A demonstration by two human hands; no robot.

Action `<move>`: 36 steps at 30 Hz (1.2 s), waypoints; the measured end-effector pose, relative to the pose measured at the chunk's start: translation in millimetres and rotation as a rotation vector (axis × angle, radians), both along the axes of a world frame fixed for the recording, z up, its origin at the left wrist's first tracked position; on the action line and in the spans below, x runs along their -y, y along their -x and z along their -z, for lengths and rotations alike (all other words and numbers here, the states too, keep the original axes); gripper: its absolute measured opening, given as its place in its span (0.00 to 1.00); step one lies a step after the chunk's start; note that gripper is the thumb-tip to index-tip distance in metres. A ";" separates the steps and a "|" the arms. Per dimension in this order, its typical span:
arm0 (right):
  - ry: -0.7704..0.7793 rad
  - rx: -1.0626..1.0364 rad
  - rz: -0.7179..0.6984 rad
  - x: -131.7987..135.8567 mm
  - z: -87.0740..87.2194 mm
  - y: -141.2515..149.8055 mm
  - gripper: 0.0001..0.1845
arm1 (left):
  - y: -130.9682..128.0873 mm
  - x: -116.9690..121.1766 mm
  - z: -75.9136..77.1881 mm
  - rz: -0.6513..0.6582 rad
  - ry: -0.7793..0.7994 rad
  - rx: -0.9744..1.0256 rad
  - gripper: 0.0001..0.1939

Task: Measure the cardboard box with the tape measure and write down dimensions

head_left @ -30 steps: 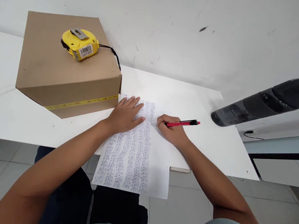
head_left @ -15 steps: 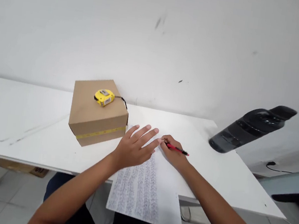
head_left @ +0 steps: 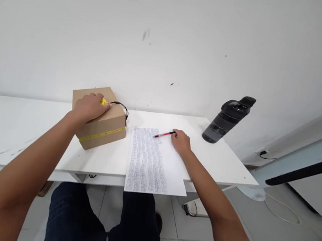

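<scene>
My left hand point(head_left: 89, 107) is closed over the yellow tape measure point(head_left: 103, 101) on top of the cardboard box point(head_left: 103, 128); only a sliver of yellow and its black strap show. A strip of yellow tape runs along the box's front face. My right hand point(head_left: 181, 141) rests on the sheet of paper point(head_left: 151, 162) covered in columns of writing. Next to its fingertips lies a red pen point(head_left: 164, 134) on the sheet; the fingers are curled, and I cannot tell whether they still hold the pen.
A dark water bottle point(head_left: 228, 119) stands at the back right of the white table point(head_left: 29, 131), close to the wall. The paper overhangs the table's front edge above my legs. A cable lies on the tiled floor at right.
My left hand left the paper and went up-left onto the tape measure on the box. My right hand stopped writing; the pen now lies flatter on the sheet. The view has pulled back.
</scene>
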State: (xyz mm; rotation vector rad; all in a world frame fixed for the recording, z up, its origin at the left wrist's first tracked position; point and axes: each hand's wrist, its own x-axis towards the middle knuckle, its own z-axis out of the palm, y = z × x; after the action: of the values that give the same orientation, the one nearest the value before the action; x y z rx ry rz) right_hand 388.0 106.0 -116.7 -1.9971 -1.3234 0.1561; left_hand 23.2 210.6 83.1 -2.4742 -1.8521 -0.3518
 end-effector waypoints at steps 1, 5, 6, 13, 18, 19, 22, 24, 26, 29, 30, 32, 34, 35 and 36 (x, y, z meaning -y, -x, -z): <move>0.002 -0.012 -0.001 1.1 -1.2 -0.2 0.19 | 2.2 10.8 1.4 0.016 -0.036 0.001 0.33; -0.050 -0.042 -0.078 10.2 -21.7 10.5 0.21 | 11.9 63.1 9.9 0.070 -0.208 0.054 0.30; -0.072 -0.049 -0.111 15.1 -30.6 18.7 0.21 | 14.2 78.4 13.9 0.102 -0.287 0.051 0.29; -0.087 -0.495 -1.026 87.7 -99.4 141.2 0.45 | 14.2 177.0 59.3 0.738 -0.868 -0.068 0.28; -0.201 -0.684 -1.144 111.6 -124.0 199.9 0.25 | 26.4 187.4 70.4 0.801 -1.000 0.032 0.28; -0.215 -0.761 -1.113 108.6 -125.5 202.9 0.25 | 33.6 185.4 68.4 0.754 -1.001 0.056 0.28; -0.159 -0.975 -1.076 92.2 -126.3 205.7 0.30 | 56.0 182.8 56.7 0.647 -0.936 0.035 0.30; -0.106 -1.031 -1.087 82.8 -125.1 207.1 0.32 | 65.8 185.3 47.2 0.629 -0.845 -0.051 0.25; -0.096 -1.021 -1.081 77.7 -123.7 208.2 0.33 | 71.8 188.1 38.4 0.622 -0.739 -0.123 0.20; -0.167 -0.951 -1.021 69.9 -123.7 202.8 0.33 | 84.2 182.5 29.3 0.622 -0.608 -0.140 0.15; -0.214 -0.924 -0.985 64.3 -124.7 197.7 0.33 | 91.5 176.3 27.8 0.609 -0.581 -0.131 0.16; -0.326 -0.879 -0.898 46.1 -128.3 182.7 0.32 | 111.4 156.8 27.5 0.527 -0.550 -0.097 0.16; -0.429 -0.838 -0.813 19.3 -132.2 163.6 0.32 | 134.9 131.3 30.4 0.366 -0.549 -0.038 0.16; -0.460 -0.817 -0.778 4.1 -133.3 153.8 0.32 | 145.9 118.2 33.0 0.283 -0.557 -0.005 0.17; -0.475 -0.791 -0.741 -11.2 -133.5 144.6 0.32 | 155.5 105.9 36.3 0.214 -0.566 0.023 0.19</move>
State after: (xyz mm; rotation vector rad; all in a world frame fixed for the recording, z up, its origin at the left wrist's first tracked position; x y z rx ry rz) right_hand 243.5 117.2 16.8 -0.8203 -1.3115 0.7983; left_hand -132.3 104.7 46.8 -2.2600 -1.2545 -0.7872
